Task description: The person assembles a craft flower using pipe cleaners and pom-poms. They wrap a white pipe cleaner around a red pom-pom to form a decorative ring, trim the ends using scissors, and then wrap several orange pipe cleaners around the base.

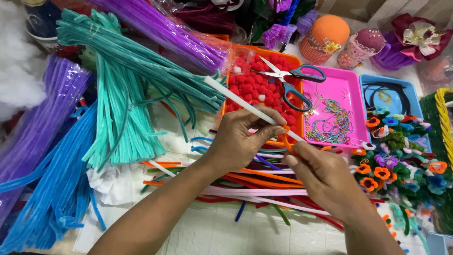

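White rod: pinched in left hand fingers, slanting over orange tray.
Orange pipe cleaner: gripped by right hand fingertips, touching the rod.
Scissors: across both trays.

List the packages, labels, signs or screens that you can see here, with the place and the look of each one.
Clear plastic bag: top centre, long, wrapped around purple pipe cleaners.
Dark blue container: top left corner, round, with a pale printed label.
No signs or screens are in view.
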